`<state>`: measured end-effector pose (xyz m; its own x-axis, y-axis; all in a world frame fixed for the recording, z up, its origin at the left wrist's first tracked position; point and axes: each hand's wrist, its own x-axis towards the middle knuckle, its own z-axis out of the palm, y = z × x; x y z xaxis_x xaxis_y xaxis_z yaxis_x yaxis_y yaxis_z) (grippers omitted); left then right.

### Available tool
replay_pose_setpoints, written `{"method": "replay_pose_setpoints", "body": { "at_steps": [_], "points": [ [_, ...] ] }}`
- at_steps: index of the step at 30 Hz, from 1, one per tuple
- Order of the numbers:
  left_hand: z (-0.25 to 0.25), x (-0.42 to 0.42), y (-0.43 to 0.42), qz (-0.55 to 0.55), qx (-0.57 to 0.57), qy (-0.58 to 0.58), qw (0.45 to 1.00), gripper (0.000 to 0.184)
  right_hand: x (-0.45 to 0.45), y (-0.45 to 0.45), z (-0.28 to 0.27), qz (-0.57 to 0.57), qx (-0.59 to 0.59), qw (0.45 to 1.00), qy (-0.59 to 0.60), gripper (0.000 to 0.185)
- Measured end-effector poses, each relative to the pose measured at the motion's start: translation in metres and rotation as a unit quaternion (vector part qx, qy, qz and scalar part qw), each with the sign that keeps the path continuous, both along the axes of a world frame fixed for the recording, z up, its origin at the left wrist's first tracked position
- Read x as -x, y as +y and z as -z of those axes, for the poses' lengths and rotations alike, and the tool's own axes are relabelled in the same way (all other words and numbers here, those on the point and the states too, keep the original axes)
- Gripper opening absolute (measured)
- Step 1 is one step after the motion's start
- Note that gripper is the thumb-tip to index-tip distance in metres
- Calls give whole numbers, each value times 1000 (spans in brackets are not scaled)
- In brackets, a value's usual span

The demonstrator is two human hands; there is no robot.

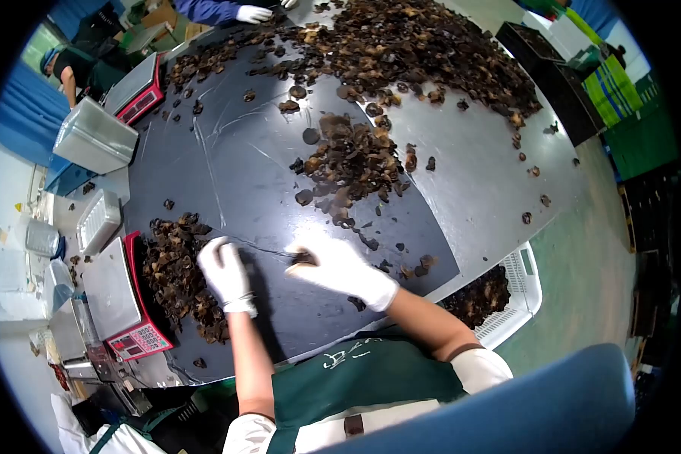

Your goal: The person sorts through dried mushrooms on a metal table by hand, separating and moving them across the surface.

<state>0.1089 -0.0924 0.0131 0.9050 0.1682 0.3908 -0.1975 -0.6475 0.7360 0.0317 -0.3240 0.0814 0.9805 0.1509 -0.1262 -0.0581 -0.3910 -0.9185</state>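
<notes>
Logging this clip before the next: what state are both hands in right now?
Left hand: beside a dark pile; open or closed cannot be told.
Right hand: closed on a dark piece.

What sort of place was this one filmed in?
Probably a food-sorting workshop: a heap of what looks like wood ear fungus on a large worktable, two digital scales and a white plastic basket.

Fungus pile [175, 268] right of near scale [113, 291], middle heap [353, 155] on mat [257, 181], far heap [424, 45] behind, crate [529, 265] at near right.
</notes>
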Motion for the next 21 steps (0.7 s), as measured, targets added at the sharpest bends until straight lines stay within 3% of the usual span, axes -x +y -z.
{"method": "replay_pose_setpoints", "body": {
  "at_steps": [1,2,3,4,5,7,8,9,11,13,15,16,17,19,21],
  "points": [
    [-1,-8,31,-47,20,-38,998,23,-6,27,19,-34,-97,993,-65,69],
    [-8,-12,55,-103,28,-63,992,32,-5,41,-3,-65,-100,990,-79,84],
    [-10,-14,93,-146,-108,-78,980,38,-5,52,-17,-92,-123,985,-72,88],
    [-9,-14,116,-172,-43,-125,976,42,-3,63,-13,-77,-47,989,-120,84],
    [-17,-8,140,-207,-213,-140,944,45,-2,70,-8,-62,28,984,-167,81],
    [-41,10,121,-257,-228,-129,930,46,2,55,1,-104,144,968,-177,60],
    [-44,18,114,-183,-239,-139,943,42,9,42,10,-97,191,963,-162,51],
    [-44,27,90,-89,-63,-115,987,35,19,26,18,-91,239,956,-145,43],
    [-32,48,52,77,-47,-30,995,32,45,-8,26,-37,370,917,-144,30],
    [-25,71,6,293,-125,4,948,35,66,-32,37,-11,457,888,-57,25],
    [-17,95,-40,435,-114,36,892,42,84,-57,67,-18,419,899,-128,13],
    [-15,107,-60,471,-117,38,874,44,93,-68,74,10,326,931,-164,11],
    [-13,117,-76,504,-121,39,854,46,96,-78,73,11,330,930,-165,11],
    [8,133,-90,537,-205,12,818,42,101,-95,67,106,173,959,-198,17],
    [22,135,-95,539,-218,-21,813,33,116,-116,54,197,210,944,-160,21]
  ]
}}
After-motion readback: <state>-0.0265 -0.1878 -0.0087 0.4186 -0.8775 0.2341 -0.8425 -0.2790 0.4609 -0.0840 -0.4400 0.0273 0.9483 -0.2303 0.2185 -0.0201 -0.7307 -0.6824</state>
